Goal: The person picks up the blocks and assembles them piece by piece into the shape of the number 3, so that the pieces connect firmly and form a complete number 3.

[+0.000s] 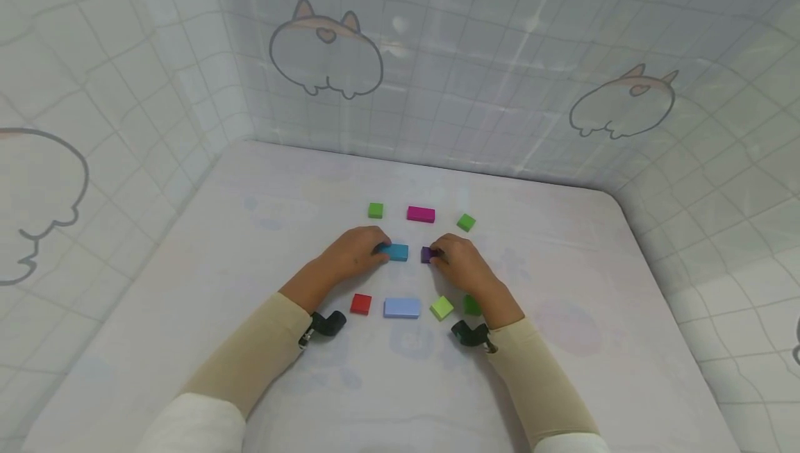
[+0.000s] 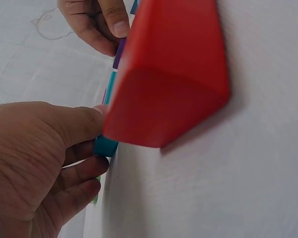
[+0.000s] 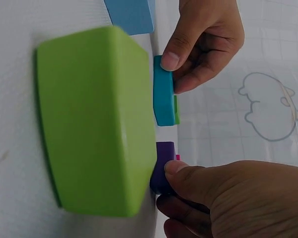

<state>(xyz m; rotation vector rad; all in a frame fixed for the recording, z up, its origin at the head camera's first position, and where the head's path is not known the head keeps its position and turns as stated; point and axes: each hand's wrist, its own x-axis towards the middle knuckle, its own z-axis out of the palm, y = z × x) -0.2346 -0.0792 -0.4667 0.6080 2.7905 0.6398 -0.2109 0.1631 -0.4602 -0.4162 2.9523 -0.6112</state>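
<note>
My left hand [image 1: 356,253] pinches the left end of a teal rectangular block [image 1: 396,252] at the middle of the table. Just right of it, a dark purple block [image 1: 427,255] is pinched between the thumb and fingers of my right hand [image 1: 463,263]; the fingers hide part of it. A small gap separates the two blocks. In the right wrist view the teal block [image 3: 163,94] and the purple block [image 3: 162,166] stand nearly in line. A red block [image 2: 174,74] fills much of the left wrist view, and a lime block [image 3: 94,124] that of the right wrist.
Behind the hands lie a green block [image 1: 376,210], a magenta block [image 1: 421,215] and another green block [image 1: 466,222]. Nearer me are a light blue block [image 1: 402,308] and a darker green block [image 1: 471,306], partly hidden by the right wrist. Tiled-pattern sheets surround the white table [image 1: 400,397].
</note>
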